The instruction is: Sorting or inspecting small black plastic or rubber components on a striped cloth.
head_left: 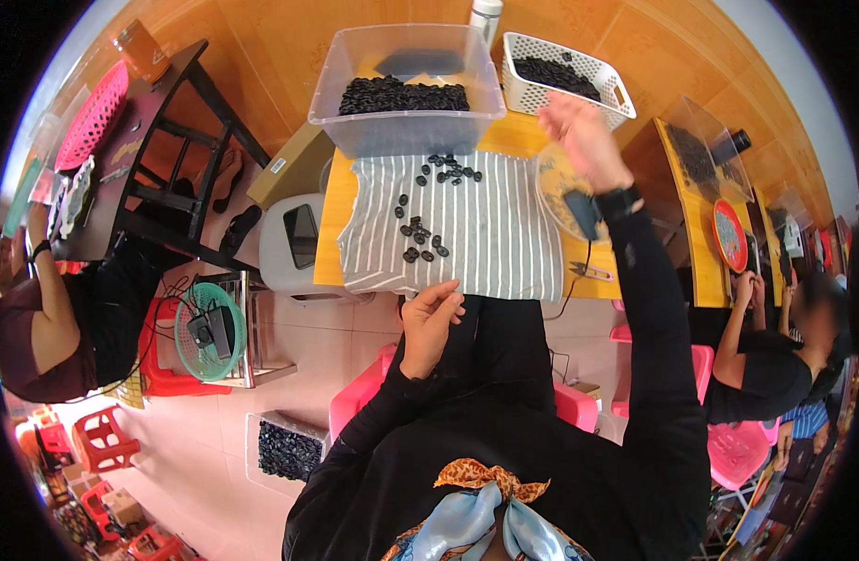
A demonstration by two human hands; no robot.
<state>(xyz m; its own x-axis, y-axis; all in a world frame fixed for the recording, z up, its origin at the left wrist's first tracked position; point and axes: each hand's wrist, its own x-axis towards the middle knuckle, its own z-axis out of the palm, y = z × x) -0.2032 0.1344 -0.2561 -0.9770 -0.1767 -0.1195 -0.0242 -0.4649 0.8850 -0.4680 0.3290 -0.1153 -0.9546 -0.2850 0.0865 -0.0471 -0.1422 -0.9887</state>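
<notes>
At the front edge of a grey-and-white striped cloth is my left hand, its fingers loosely bent and apart with nothing visible in them. Small black oval pieces lie in loose groups on the cloth, some toward its far edge. My right hand is raised by the near side of a white perforated basket, which holds more black pieces. Motion blurs its fingers, so what they hold, if anything, does not show. A dark band circles my right wrist.
Behind the cloth stands a clear plastic bin of black pieces. A round yellowish plate, a dark device with a cord and small pink-handled snips are at the right. Co-workers sit on both sides. A grey stool carries a phone.
</notes>
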